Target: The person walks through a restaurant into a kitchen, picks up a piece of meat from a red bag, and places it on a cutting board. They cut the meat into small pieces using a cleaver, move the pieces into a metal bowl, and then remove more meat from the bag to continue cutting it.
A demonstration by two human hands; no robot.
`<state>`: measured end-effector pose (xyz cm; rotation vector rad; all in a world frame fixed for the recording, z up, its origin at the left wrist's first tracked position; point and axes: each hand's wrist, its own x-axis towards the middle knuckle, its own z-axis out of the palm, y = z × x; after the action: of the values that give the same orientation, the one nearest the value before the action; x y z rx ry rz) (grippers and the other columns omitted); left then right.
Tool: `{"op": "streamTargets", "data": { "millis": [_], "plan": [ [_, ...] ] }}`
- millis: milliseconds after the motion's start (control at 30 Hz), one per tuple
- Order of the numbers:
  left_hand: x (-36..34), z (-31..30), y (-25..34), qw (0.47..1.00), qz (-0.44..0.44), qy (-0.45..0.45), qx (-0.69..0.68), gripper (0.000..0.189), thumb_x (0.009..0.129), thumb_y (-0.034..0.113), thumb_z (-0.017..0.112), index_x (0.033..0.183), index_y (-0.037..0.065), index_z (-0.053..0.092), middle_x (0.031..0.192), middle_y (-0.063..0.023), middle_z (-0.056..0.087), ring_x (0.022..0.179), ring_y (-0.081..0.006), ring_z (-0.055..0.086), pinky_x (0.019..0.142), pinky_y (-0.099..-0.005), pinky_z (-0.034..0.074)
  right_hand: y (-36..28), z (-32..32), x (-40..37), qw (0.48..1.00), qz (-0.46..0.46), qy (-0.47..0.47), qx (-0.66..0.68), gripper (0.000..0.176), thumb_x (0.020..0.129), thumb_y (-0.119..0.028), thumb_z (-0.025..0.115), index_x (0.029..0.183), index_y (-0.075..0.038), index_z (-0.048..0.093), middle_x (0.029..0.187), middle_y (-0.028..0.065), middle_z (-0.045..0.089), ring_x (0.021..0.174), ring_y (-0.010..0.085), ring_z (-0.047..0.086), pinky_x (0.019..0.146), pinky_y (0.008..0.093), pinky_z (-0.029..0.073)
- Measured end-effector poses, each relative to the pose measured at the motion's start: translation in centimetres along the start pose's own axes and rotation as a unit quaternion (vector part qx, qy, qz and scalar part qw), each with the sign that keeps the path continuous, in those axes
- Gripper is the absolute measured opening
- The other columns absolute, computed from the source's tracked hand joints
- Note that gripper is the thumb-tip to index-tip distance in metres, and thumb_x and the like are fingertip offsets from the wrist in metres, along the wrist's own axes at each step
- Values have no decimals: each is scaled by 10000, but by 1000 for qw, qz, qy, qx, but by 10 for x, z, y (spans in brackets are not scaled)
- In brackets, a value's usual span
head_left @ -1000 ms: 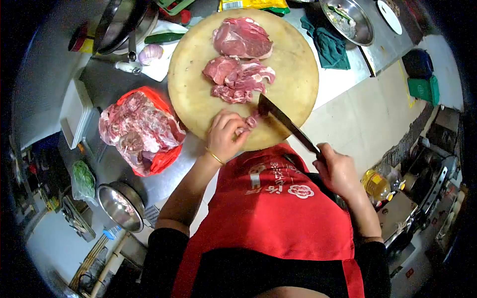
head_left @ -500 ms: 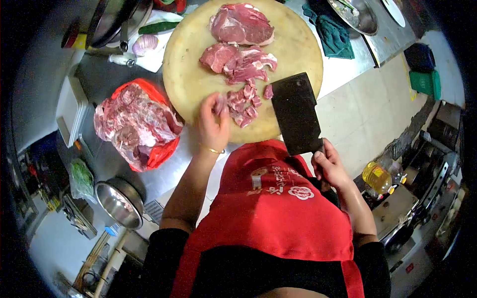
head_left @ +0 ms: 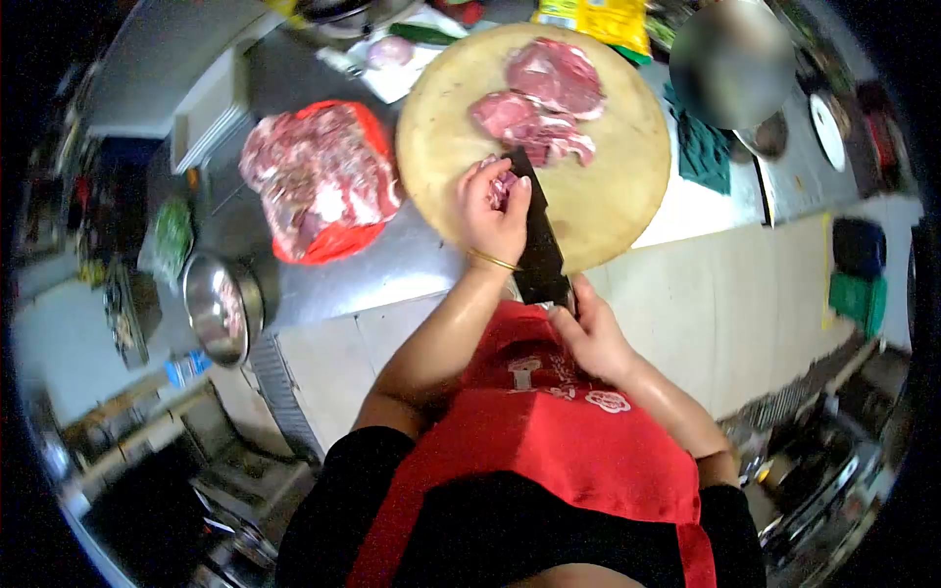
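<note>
On the round wooden chopping board (head_left: 627,186) lie a larger slab of raw meat (head_left: 559,78) and, nearer me, a partly sliced piece (head_left: 520,120). My left hand (head_left: 493,220), with a gold bangle at its wrist, curls around small cut meat pieces (head_left: 503,188), holding them against the cleaver's blade. The dark cleaver (head_left: 539,250) is tilted so that its blade looks narrow, at the board's near edge. My right hand (head_left: 596,338) is closed on its handle, in front of the red apron (head_left: 578,441). The fingers partly hide the meat pieces.
A big cut of meat (head_left: 314,181) rests on a red plastic bag (head_left: 377,132) left of the board. Below it stands a steel bowl (head_left: 201,294) with some meat inside. An onion (head_left: 390,52), a yellow packet (head_left: 598,22) and a green cloth (head_left: 704,152) surround the board.
The small meat pieces have left the board and are now between my left hand and the cleaver. The cleaver has swung left to that hand. The view has shifted.
</note>
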<state>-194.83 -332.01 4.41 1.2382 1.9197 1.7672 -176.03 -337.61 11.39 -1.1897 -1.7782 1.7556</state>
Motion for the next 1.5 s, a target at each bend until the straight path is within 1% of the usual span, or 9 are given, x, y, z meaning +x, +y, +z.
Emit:
{"op": "streamTargets", "data": {
  "millis": [233,467,800,900,933,967,1067,1300,1500],
  "plan": [
    [25,-71,55,804,-300,330,-394,153,946,188,632,1052,77,625,839,28,597,693,-81,518,639,-214,457,-71,8,-5,964,-66,-118,-230,311,905,-107,624,1143,-24,443,712,196,586,638,401,611,587,450,481],
    [21,-229,29,570,-212,247,-755,401,855,401,603,1167,152,635,1110,-85,682,974,-306,637,875,-490,533,-83,55,10,974,-92,-192,-83,368,900,-142,615,1203,23,488,858,46,540,808,124,488,699,309,443],
    [51,-507,42,821,142,505,-225,103,911,158,640,995,101,653,814,-45,671,728,-147,635,595,-284,506,-99,116,43,989,-97,-102,-46,427,982,-133,551,1357,-30,376,782,7,523,592,66,482,496,232,415],
    [53,-543,-65,908,-96,248,323,258,908,188,641,1149,97,641,916,-82,720,846,-236,677,823,-427,522,-109,138,47,993,-60,-98,-5,492,984,-131,553,1415,-45,333,795,18,533,576,73,477,485,234,416],
    [50,-545,-83,802,-302,-44,513,368,938,360,564,1236,153,632,1180,-99,684,1081,-302,644,1033,-594,367,-104,142,47,996,-56,-74,8,491,986,-128,546,1415,-47,322,815,29,545,573,74,480,483,231,417],
    [28,-531,-99,775,-195,-70,597,465,946,489,486,1286,201,619,1345,-101,594,1282,-303,522,1108,-666,197,-105,142,47,996,-57,-66,-2,484,987,-126,543,1411,-46,325,815,31,546,574,75,483,480,231,418],
    [22,-504,-69,902,-244,-25,355,496,919,539,537,1228,167,646,1159,-122,678,1066,-377,626,939,-502,464,-103,139,46,996,-73,-55,-7,458,981,-108,537,1391,-44,341,831,37,551,575,81,497,470,237,426],
    [19,-451,-88,823,-221,-60,519,608,863,291,654,1381,70,426,648,-164,650,572,-384,648,527,-500,501,-119,134,39,974,61,16,-219,452,927,-55,561,1353,-27,414,738,76,561,589,163,548,512,302,447],
    [25,-428,-65,913,68,7,402,629,811,202,681,1392,61,487,1296,-207,544,1110,-380,535,949,-473,435,-111,143,26,925,47,-80,-368,344,863,-109,632,1186,-55,524,899,234,673,858,466,640,711,495,510]
  ]
}}
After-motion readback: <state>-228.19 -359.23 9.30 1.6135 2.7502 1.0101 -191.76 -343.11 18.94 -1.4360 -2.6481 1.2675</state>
